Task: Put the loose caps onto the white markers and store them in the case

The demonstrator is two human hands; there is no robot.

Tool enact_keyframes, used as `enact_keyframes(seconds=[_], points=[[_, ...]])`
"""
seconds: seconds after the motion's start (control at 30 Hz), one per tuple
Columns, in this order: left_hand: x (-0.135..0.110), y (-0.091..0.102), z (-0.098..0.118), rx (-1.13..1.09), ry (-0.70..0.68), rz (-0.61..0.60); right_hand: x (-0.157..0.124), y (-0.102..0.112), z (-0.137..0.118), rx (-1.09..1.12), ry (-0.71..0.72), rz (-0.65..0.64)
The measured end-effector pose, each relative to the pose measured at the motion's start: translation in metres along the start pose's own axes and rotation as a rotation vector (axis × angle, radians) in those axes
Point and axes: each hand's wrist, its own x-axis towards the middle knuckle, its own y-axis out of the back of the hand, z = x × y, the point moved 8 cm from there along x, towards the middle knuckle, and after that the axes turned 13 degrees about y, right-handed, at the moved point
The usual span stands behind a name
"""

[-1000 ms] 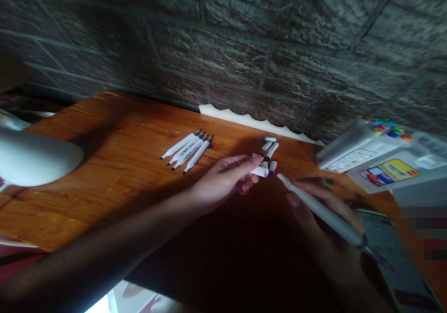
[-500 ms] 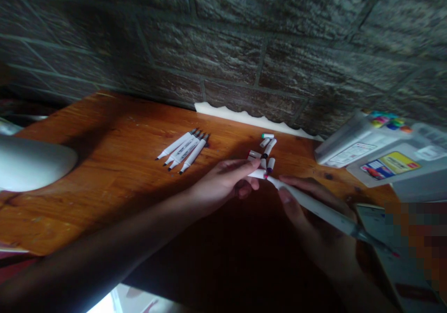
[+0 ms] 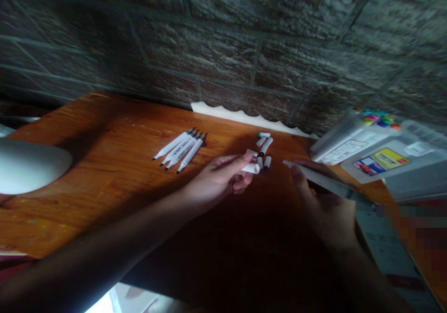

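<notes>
Between the thumb and fingers of my left hand (image 3: 220, 175) is a white marker cap (image 3: 252, 168), its open end facing right. My right hand (image 3: 324, 210) grips a white marker (image 3: 323, 179) whose bare reddish tip points left, apart from the cap. The marker's far end is dark and blurred. Just beyond my left hand lie several loose caps (image 3: 266, 145), white with green, black, purple and red ends. To the left, several uncapped white markers (image 3: 183, 150) rest side by side on the wooden table (image 3: 115, 164).
Two clear plastic cases (image 3: 377, 161) stand at the right, one with colourful marker ends on top. A white scalloped strip (image 3: 244, 117) runs along the table's back edge against the brick wall (image 3: 223, 47). At the left is a white rounded object (image 3: 33, 166).
The marker tip has come away from the cap. My right hand has moved right with the marker, while my left hand still holds the cap, its open end now showing.
</notes>
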Motion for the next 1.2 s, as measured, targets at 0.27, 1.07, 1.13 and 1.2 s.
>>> enact_keyframes(seconds=[0.27, 1.07, 1.13, 1.2], points=[[0.003, 0.004, -0.002, 0.011, 0.014, 0.022, -0.002, -0.007, -0.028, 0.117, 0.088, -0.051], [0.005, 0.006, -0.010, 0.095, 0.019, 0.063, 0.002, -0.001, -0.019, -0.094, 0.148, -0.049], [0.002, 0.002, -0.005, 0.069, 0.000, 0.024, 0.003, 0.003, -0.006, -0.129, 0.096, -0.030], [0.001, 0.000, -0.004, 0.043, 0.003, -0.002, 0.002, 0.000, -0.004, -0.091, 0.080, -0.050]])
